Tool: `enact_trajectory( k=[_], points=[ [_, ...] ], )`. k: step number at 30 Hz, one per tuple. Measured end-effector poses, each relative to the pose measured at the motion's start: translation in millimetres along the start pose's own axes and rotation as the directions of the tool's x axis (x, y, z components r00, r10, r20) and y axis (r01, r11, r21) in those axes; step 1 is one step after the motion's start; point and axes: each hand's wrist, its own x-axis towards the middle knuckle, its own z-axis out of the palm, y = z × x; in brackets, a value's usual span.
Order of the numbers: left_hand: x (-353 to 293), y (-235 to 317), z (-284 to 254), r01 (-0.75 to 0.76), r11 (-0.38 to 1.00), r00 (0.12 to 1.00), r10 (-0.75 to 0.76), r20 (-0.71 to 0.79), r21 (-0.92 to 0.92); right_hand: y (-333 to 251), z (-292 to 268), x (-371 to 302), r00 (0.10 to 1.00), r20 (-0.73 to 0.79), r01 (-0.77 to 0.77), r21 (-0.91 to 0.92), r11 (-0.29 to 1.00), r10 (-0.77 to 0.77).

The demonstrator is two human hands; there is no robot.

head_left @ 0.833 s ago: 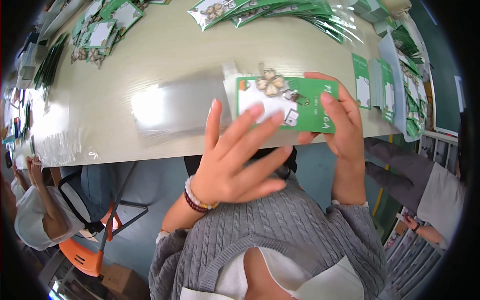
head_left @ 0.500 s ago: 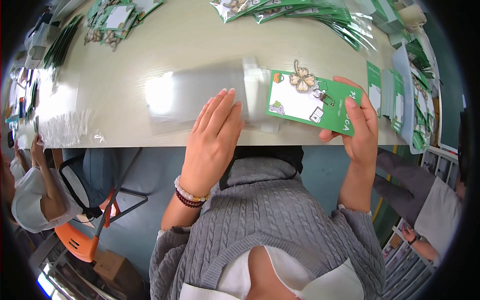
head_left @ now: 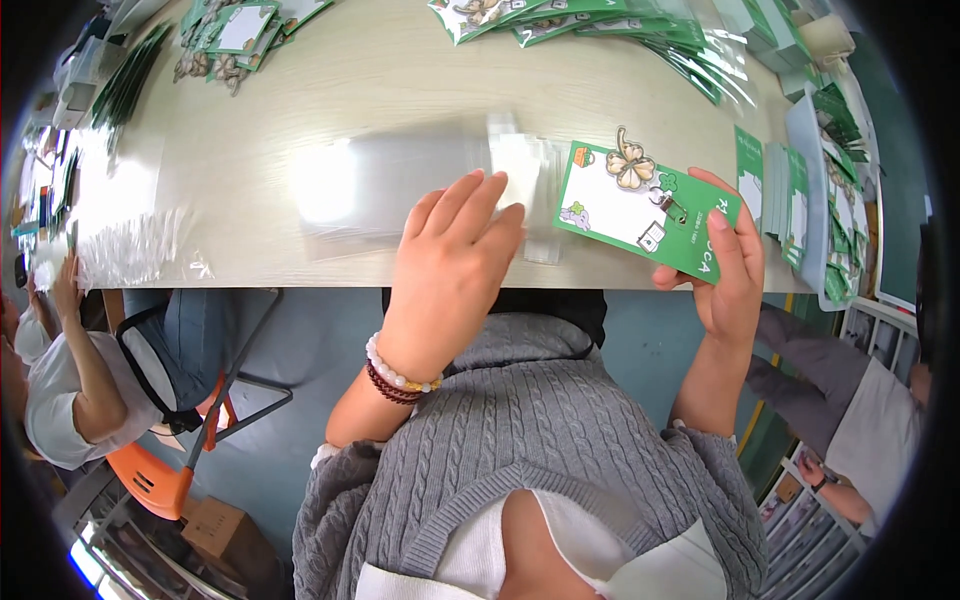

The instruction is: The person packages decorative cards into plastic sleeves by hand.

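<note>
My right hand [head_left: 732, 255] grips the right end of a green and white printed card [head_left: 608, 212], thumb on its face and fingers behind. A clover-shaped charm [head_left: 630, 168] with a metal clasp lies against the card and sticks out past its upper edge. Under the card's left end and my left hand lies a stack of clear plastic sleeves [head_left: 410, 175] on the table. My left hand [head_left: 450, 255] hovers at the sleeves' right end, palm down, fingers slightly bent and apart. Nothing shows in it; its fingertips are near the pale flap strips [head_left: 515, 165].
Packed green cards [head_left: 570, 22] are piled at the far side, and cards with charms [head_left: 240, 35] at far left. A pale bin [head_left: 808, 180] of cards stands right. Clear wrappers [head_left: 130, 245] lie left. Other people sit at both sides; an orange chair [head_left: 150, 480] stands lower left.
My left hand has slid right toward the flap end of the sleeves, and its fingers have bent and parted. The card in my right hand has shifted a little to the right.
</note>
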Motion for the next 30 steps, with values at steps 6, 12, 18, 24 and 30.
enact_trajectory(
  k=[6, 12, 18, 24, 30],
  points=[
    [7, 2, -1, 0.16, 0.965, 0.984, -0.172, -0.044, -0.206, 3, -3, -2, 1.0, -0.005, -0.005, 0.015, 1.0, 0.005],
    [24, 18, 1, 0.263, 0.963, 0.965, -0.262, 0.021, -0.052, 16, 4, -9, 0.999, -0.032, -0.017, 0.05, 0.999, 0.019],
    [14, 16, 13, 0.19, 0.956, 0.968, -0.221, -0.122, -0.224, 19, 49, -13, 0.99, -0.122, 0.095, 0.203, 0.975, -0.071],
    [13, 19, 21, 0.218, 0.829, 0.937, -0.326, -0.128, -0.516, 20, 65, -27, 0.992, 0.11, 0.045, 0.105, 0.993, -0.057],
    [13, 23, 13, 0.161, 0.821, 0.936, -0.302, -0.178, -0.547, 11, 58, -17, 0.987, 0.158, -0.006, 0.173, 0.985, -0.022]
  ],
)
